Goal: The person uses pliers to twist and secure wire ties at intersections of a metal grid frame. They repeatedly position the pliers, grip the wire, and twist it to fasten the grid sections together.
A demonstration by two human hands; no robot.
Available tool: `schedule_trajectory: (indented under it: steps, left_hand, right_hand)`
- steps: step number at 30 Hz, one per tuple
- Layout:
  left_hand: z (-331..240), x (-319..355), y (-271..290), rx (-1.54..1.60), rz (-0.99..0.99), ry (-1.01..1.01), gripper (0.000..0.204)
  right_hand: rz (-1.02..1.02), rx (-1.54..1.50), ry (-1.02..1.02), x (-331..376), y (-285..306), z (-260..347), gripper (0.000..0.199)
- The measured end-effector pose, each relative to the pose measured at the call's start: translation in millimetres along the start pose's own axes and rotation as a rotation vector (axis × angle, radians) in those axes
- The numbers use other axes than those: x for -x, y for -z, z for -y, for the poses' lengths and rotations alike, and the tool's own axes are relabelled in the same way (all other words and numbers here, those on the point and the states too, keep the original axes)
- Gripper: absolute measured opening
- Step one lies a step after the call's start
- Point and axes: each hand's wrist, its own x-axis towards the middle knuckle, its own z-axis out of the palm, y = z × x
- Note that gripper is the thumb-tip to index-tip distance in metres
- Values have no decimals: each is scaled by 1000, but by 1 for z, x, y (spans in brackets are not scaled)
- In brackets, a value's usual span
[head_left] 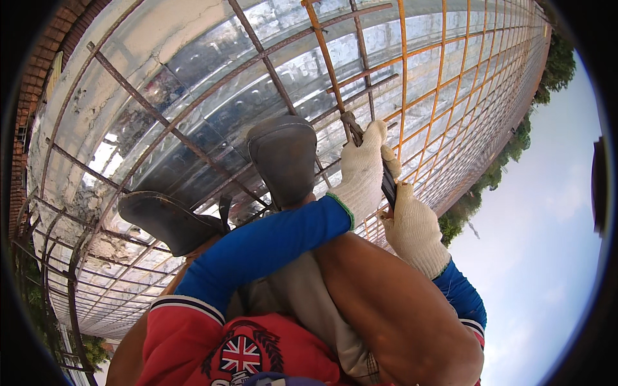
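Observation:
I crouch on a rebar grid [193, 103] laid over shiny metal sheeting. My left hand [364, 170], in a white knit glove with a blue sleeve, is closed around the upper part of a dark hand tool [388, 183] whose metal tip [351, 122] touches a rebar crossing. My right hand [415, 231], also gloved, grips the tool's lower handle. Both hands sit just right of my feet in dark sandals [283, 154], which rest on the bars.
Rusty bars run left; brighter orange bars [444, 71] stretch to the far right. A brick wall [45, 58] edges the upper left. Bent rebar [51, 257] curves down at the left edge. Trees [515, 148] and sky lie beyond the right edge.

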Motion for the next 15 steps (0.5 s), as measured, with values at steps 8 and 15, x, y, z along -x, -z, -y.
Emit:
schedule_trajectory:
  steps: [8,15]
  left_hand:
    - [8,-7,15,-9,118,-76,43]
    - [8,0,11,-15,152,-77,46]
  right_hand:
    - [-58,-504,184,-10,-28,-29,63]
    - [729,-1545,-69,-28,14,-48,48]
